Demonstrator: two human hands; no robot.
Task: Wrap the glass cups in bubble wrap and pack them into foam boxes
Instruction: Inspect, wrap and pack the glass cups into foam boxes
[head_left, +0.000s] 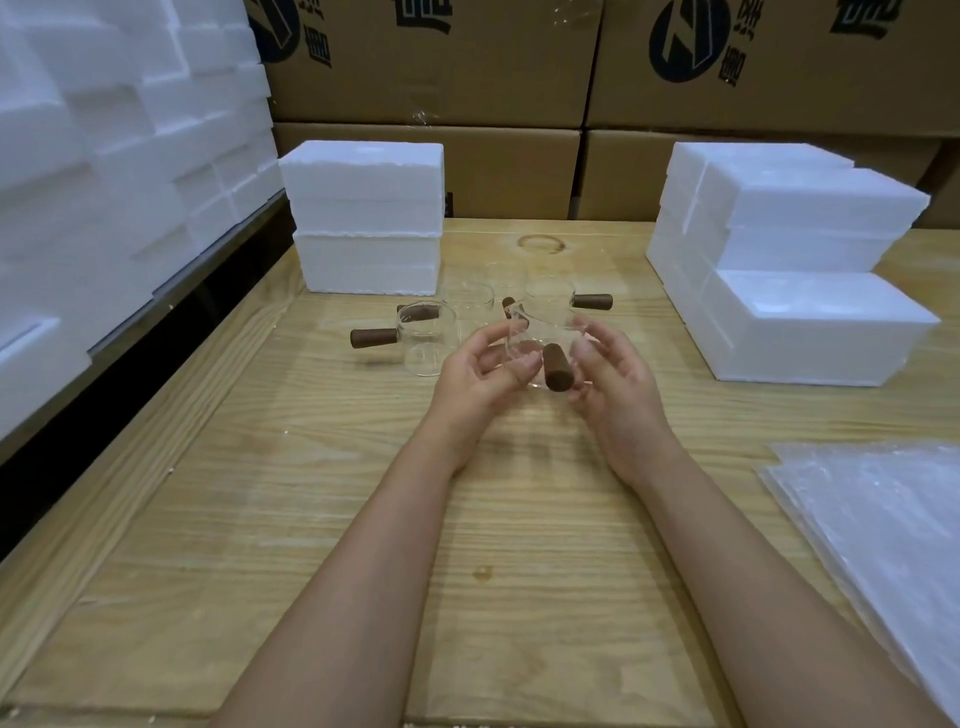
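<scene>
Left hand (478, 371) and right hand (621, 376) fingers (525, 370) curled round the glass cup (540, 340); bubble wrap (872, 525) lay to its right, nearer the right hand.

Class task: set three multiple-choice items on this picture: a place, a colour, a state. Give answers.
1. Where on the table lies the bubble wrap? A right side B left side C far middle
2. What colour are the cup handles? A white B brown C blue
3. The cup between left hand and right hand is A wrapped B boxed C bare
Answers: 1 A, sheets lie at its right edge; 2 B, each handle is dark brown; 3 C, clear glass shows unwrapped.
</scene>
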